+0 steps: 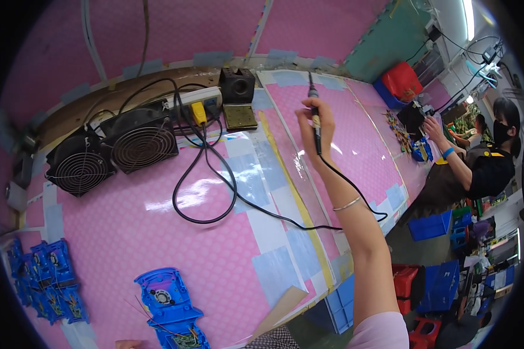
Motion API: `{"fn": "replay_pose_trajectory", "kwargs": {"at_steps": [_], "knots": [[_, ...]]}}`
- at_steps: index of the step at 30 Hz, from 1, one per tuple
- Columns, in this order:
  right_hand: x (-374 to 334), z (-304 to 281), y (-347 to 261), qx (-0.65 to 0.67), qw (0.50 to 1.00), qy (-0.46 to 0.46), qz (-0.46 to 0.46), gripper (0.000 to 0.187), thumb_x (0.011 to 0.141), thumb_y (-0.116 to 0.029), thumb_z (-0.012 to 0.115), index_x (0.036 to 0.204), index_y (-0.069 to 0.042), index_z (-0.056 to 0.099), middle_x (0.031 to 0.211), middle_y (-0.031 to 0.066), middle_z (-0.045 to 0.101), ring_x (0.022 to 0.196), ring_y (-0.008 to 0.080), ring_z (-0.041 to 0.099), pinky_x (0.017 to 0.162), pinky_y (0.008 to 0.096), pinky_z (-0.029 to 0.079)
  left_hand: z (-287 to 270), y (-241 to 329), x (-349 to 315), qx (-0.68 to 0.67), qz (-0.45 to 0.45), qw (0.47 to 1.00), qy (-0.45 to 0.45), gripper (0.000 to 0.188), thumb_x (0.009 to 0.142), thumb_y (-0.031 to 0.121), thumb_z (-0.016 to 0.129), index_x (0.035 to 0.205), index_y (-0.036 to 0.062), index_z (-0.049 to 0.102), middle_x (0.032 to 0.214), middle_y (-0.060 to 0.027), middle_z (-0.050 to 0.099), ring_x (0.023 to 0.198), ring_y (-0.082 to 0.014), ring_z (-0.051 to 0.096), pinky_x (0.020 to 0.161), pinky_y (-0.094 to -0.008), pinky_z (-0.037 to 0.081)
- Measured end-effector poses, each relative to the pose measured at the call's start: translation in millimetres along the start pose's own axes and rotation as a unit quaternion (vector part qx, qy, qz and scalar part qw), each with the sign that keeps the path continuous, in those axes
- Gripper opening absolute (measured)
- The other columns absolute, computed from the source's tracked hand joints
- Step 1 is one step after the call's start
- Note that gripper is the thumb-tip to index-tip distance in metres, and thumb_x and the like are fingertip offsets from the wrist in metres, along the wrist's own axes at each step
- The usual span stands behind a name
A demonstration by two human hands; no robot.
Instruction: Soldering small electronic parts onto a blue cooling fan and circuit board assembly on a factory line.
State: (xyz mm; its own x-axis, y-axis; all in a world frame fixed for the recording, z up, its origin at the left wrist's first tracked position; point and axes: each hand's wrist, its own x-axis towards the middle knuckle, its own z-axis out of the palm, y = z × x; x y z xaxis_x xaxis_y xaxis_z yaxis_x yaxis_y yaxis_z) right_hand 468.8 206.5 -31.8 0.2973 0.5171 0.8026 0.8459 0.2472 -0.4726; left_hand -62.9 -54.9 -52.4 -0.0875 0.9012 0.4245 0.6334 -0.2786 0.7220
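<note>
- Right hand (315,125) clamped around soldering iron (314,113), tip up, away from the mat.
- Iron stand (237,85) up-left of it.
- Blue housing (170,302) far below-left; left hand barely visible, state unclear.

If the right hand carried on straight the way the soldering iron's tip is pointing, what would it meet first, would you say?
The right hand holds the soldering iron raised, tip toward the far edge of the bench. Going straight on, it would probably meet the pink wall panel first. The black iron stand sits off to the left of that line, though depth is unclear.

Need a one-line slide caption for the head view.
Right hand lifts black corded soldering iron above pink patterned workbench; blue plastic housing lies near.
</note>
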Motion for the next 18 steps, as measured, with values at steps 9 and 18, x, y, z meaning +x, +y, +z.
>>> {"fn": "replay_pose_trajectory", "kwargs": {"at_steps": [9, 18], "knots": [[-7, 84, -21, 0.072, 0.994, -0.01, 0.087, 0.025, 0.079, -0.002, 0.067, 0.103, -0.006, 0.058, 0.091, 0.0047, 0.06, 0.076, 0.0118, 0.061, 0.069, 0.0265, 0.049, -1, -4, -7, 0.004, -0.021, 1.0, 0.001, 0.036, 0.092, 0.023, 0.045, 0.08, -0.0045, 0.064, 0.072, -0.014, 0.061, 0.057, -0.0214, 0.054, 0.051, -0.0299, 0.043], [-8, 89, -22, 0.041, 0.995, -0.051, 0.072, 0.021, 0.08, -0.003, 0.065, 0.099, -0.004, 0.058, 0.085, 0.0041, 0.059, 0.075, 0.011, 0.06, 0.068, 0.0255, 0.048, 8, -35, -18, -0.011, 0.186, 0.977, 0.101, 0.03, 0.092, 0.017, 0.044, 0.077, -0.0026, 0.061, 0.072, -0.0177, 0.061, 0.057, -0.0264, 0.053, 0.054, -0.034, 0.044]]}}
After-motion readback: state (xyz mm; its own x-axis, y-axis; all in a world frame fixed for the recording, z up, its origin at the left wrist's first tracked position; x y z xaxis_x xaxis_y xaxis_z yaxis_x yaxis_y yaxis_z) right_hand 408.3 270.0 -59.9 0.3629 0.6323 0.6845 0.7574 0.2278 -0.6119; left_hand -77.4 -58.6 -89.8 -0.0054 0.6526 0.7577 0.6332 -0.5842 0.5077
